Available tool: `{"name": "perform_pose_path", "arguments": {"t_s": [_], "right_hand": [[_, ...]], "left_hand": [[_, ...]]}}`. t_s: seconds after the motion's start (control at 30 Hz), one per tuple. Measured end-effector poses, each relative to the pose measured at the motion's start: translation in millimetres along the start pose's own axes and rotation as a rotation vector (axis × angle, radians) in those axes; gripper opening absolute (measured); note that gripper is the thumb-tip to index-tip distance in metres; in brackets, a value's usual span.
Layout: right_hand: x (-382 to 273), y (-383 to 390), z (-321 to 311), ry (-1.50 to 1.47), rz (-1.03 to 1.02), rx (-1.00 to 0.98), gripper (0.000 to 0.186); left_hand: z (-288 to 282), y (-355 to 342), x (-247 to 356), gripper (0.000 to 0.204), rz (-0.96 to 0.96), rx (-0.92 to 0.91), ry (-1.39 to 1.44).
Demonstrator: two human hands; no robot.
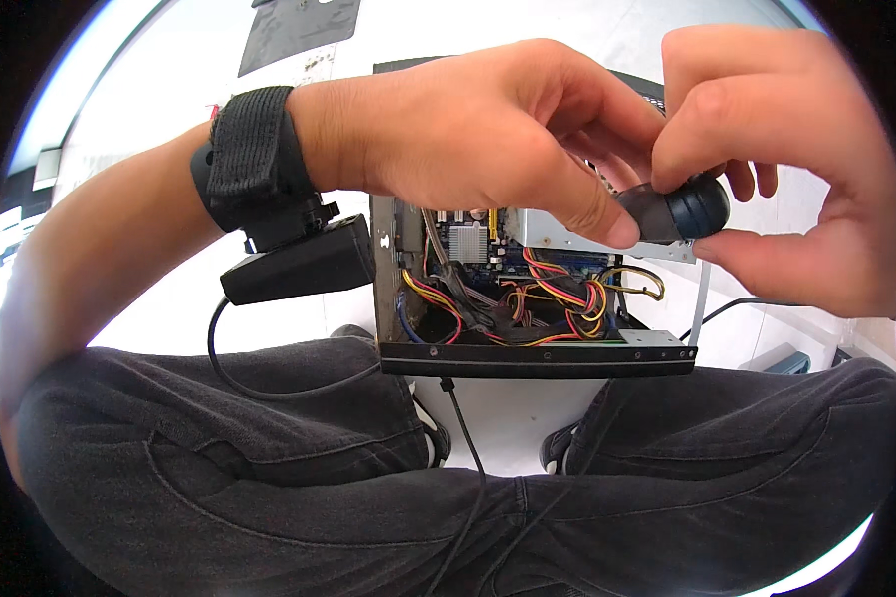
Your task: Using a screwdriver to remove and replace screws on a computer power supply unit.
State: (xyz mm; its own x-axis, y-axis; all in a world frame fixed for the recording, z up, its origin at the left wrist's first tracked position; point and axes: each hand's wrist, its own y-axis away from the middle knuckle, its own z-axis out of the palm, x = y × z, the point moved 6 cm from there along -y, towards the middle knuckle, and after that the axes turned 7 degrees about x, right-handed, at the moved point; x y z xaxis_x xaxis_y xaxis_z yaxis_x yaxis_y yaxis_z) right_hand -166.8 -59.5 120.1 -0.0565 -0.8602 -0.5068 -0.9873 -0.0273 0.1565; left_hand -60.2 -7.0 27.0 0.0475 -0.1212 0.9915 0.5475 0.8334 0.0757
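Both hands meet over the right side of an opened computer case [538, 360]. Between them is a short rounded piece [702, 207], dark blue at its capped end and translucent grey at the other; its exact kind I cannot make out. My left hand [488, 139] pinches the grey end between thumb and fingers. Thumb and index finger of my right hand [786, 149] grip the blue end. Just beneath lies a silver metal bay [558, 231]. Inside the case show a silver heat sink [468, 242] on a blue circuit board and bundled red, yellow and black wires [567, 298].
A black box [304, 261] hangs from a strap [259, 149] on my left wrist, its cable looping over my leg. Another black cable [468, 428] runs between my legs. A grey flat sheet [299, 35] lies at the far left, and a dark object [788, 360] at the right.
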Motion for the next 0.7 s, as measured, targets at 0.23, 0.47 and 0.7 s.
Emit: {"name": "perform_pose_path", "arguments": {"t_s": [0.23,0.47,0.7], "right_hand": [[-1.8,-0.2,-1.5,-0.033,-0.009,-0.019,0.031],[-12.4,-3.4,-0.3,0.283,0.158,0.114,0.039],[4.1,1.6,0.7,0.32,0.155,0.072,0.033]], "left_hand": [[-0.6,3.7,3.6,0.047,-0.098,0.021,-0.031],[3.1,-0.8,13.2,0.056,0.089,0.076,-0.135],[-3.6,0.0,8.9,0.051,-0.009,0.123,-0.043]]}}
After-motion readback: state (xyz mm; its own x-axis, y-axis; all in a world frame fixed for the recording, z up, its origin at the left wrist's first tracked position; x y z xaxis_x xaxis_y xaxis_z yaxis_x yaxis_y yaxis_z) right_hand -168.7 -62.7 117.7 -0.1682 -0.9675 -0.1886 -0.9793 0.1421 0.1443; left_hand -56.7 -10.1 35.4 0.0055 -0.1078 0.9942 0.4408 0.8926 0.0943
